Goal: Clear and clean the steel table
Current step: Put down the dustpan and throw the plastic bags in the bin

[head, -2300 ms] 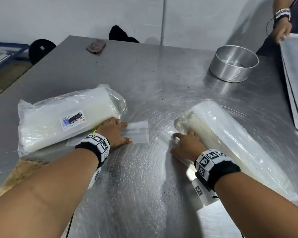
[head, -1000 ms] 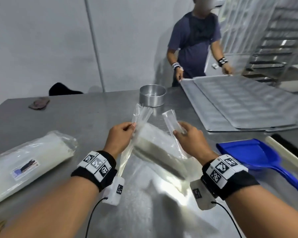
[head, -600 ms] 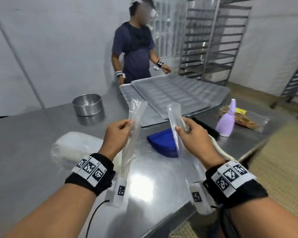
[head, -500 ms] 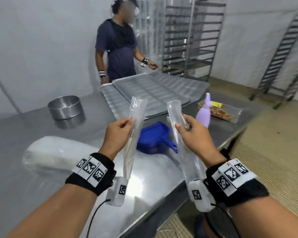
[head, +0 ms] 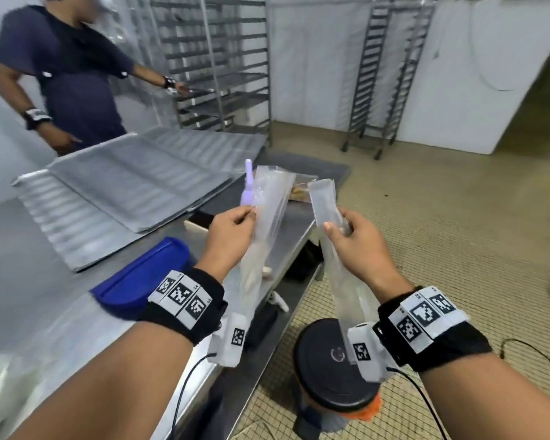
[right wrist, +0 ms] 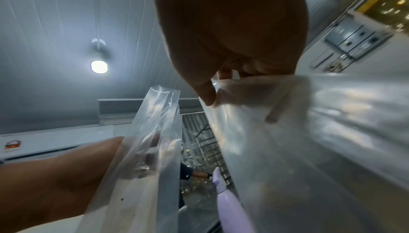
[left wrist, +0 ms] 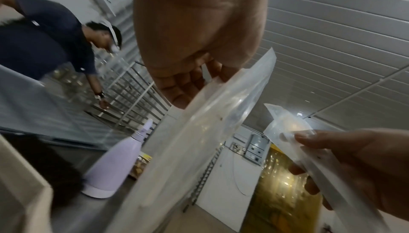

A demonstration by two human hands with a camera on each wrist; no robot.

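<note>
Steel counter fills the left of the head view, its near corner just under the raised hands. The left hand pinches a clear plastic bag near its top between thumb and fingers, and the right hand grips a second clear bag the same way; both bags hang down past the wrists, apart from each other and off the counter.

Only the head view shows the blue dustpan on the counter beside the left wrist, the stacked grey trays behind it, and the black-lidded bin on the floor below the right wrist. The left wrist view shows the fingers curled behind the bag's edge, with the lilac spray bottle standing on the counter beyond. The right wrist view shows the right thumb pressed on its bag and a ceiling lamp.

Another person in a dark shirt reaches toward a metal rack. The left bag partly hides the spray bottle and a food packet near the counter's far end.

Half a second ago the head faced more to the left, with a round steel pan and a white roll on the counter in sight; both are out of view now, while floor and bin have come in. The grips are unchanged.
</note>
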